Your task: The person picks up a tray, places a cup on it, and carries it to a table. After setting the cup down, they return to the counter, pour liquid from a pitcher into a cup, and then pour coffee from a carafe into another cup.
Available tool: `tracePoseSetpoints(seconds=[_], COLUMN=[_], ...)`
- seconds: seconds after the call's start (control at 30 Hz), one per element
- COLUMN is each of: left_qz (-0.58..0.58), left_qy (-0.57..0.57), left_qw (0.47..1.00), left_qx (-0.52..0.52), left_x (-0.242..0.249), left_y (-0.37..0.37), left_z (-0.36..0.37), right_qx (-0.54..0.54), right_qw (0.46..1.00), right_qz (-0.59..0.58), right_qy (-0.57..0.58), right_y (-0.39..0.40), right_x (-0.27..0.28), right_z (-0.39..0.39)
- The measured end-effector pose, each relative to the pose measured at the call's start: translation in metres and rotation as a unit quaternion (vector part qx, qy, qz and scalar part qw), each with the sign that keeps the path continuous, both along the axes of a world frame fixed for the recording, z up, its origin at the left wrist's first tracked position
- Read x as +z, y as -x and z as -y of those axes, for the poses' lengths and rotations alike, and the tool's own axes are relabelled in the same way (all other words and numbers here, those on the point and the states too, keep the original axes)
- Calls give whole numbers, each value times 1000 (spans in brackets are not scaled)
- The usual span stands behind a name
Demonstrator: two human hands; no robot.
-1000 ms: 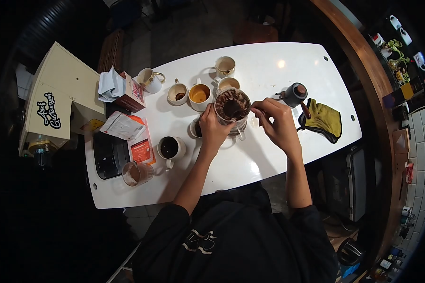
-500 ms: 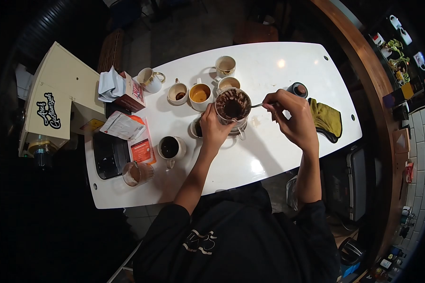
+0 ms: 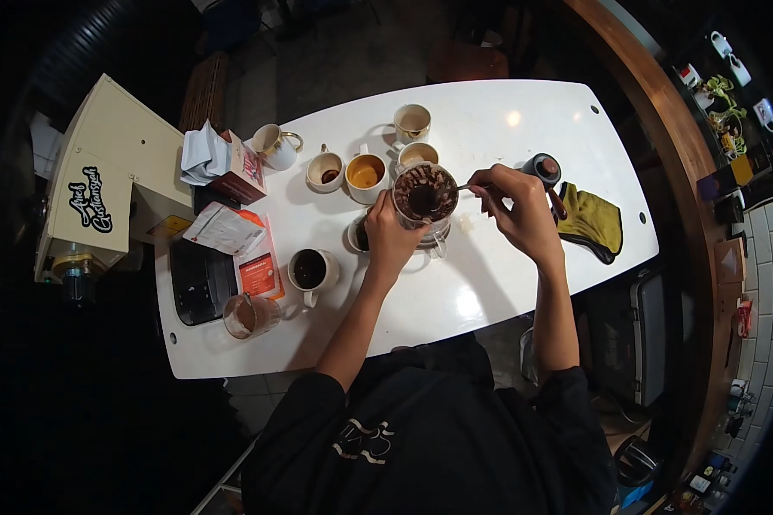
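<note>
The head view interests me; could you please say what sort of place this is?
Likely a café or coffee bar, judging by the dark grounds, the mug of dark liquid and the cream machine.

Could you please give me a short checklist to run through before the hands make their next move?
1. Left hand holding the clear container: ok, it grips the near left side.
2. Right hand holding the thin utensil: ok, pinched at the fingertips.
3. Utensil's tip in sight: cannot tell, the dark residue makes it hard to pick out.
4. Free room beyond the container: not ok, a cup stands close behind it.
5. Mug of dark liquid clear of the left forearm: ok, a gap shows.
</note>
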State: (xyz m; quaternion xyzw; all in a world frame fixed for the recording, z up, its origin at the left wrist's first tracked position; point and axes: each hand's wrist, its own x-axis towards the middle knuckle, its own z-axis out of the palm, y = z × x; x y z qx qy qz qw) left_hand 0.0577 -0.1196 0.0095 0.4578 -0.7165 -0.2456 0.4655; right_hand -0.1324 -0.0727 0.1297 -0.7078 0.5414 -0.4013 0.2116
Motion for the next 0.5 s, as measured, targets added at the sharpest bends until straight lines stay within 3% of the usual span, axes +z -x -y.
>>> tracePoseSetpoints(seconds=[0.17,0.23,0.5], left_qz=[1,-8,6], left_qy=[-1,8,3], left_qw=[1000,1000,1000], left_qx=[-4,-9,-9], left_x=[-1,-1,0], left_y=[-1,-1,-2], left_z=[1,1,3], right_qx=[-10,13,15], right_qw=[1000,996,1000], right_qz=[5,-31,-13], right_qy=[17,88,14], right_y=[-1,1,8], right_x=[7,8,-10], right_z=[-1,1,5])
